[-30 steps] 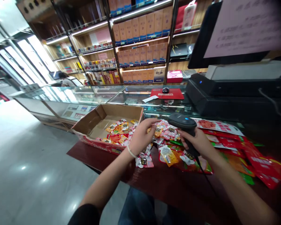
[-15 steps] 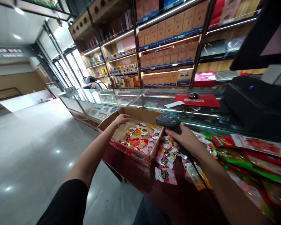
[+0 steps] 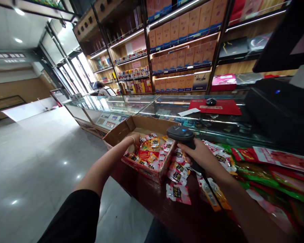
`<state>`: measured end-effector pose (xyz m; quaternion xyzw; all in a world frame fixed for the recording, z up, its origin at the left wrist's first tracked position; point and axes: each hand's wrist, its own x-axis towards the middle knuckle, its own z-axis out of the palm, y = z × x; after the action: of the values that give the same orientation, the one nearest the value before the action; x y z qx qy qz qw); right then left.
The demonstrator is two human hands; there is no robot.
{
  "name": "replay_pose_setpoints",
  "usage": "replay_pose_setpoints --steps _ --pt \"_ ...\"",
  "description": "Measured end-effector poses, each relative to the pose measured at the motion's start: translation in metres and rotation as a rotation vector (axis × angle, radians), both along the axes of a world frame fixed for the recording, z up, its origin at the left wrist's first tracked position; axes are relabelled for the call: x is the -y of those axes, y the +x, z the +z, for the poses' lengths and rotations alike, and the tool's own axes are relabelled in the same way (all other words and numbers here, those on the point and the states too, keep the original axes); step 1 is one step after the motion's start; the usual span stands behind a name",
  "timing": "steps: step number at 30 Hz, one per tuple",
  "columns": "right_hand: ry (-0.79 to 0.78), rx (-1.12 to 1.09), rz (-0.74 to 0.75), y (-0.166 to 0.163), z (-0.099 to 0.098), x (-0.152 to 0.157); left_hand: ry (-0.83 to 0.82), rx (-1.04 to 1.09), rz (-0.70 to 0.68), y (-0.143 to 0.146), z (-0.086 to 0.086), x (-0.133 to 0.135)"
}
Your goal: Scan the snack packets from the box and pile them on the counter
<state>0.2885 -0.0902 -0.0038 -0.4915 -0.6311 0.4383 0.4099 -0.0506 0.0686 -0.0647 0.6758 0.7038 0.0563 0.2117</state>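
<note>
My right hand (image 3: 196, 155) grips a black barcode scanner (image 3: 181, 132) by its handle, its head over the right rim of an open cardboard box (image 3: 144, 170). Inside the box lie several small snack packets (image 3: 152, 143), pink, orange and red. My left hand (image 3: 135, 139) reaches down into the box at its left side, against the packets. Its fingers are mostly hidden, so I cannot see whether they hold one. More pink packets (image 3: 178, 193) lie on the dark red table right of the box, under the scanner.
Larger red and green snack bags (image 3: 263, 168) are heaped at the right. Behind the box runs a glass counter (image 3: 164, 108) with a red mat (image 3: 230, 107) and a mouse (image 3: 211, 102) on it. A dark machine (image 3: 271, 111) stands at the right. A person (image 3: 107, 90) is far back.
My left hand has gone down from above the box to the packets inside it. The scanner in my right hand has shifted slightly left and down.
</note>
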Motion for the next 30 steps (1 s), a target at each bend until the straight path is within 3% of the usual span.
replay_pose_setpoints --steps 6,12,14,16,18,24,30 --pt "0.031 -0.075 -0.010 0.004 0.000 0.001 0.205 0.219 0.051 0.012 0.035 0.005" --pt "0.006 -0.169 -0.050 0.013 0.010 0.010 0.363 0.712 0.119 0.055 0.079 0.030" --pt "0.013 -0.168 -0.050 0.016 0.012 0.013 0.248 1.109 0.169 0.068 0.091 0.047" --pt "0.029 -0.160 -0.047 0.017 0.015 0.017 0.035 1.548 0.209 0.078 0.102 0.064" --pt "0.039 -0.153 -0.043 0.017 0.019 0.021 -0.126 1.790 0.193 0.086 0.108 0.077" --pt "0.018 -0.089 -0.026 0.016 0.030 0.035 -0.094 1.845 0.029 0.092 0.107 0.093" --pt "-0.007 0.000 0.076 0.012 0.036 0.041 -0.142 1.894 0.051 0.089 0.102 0.093"
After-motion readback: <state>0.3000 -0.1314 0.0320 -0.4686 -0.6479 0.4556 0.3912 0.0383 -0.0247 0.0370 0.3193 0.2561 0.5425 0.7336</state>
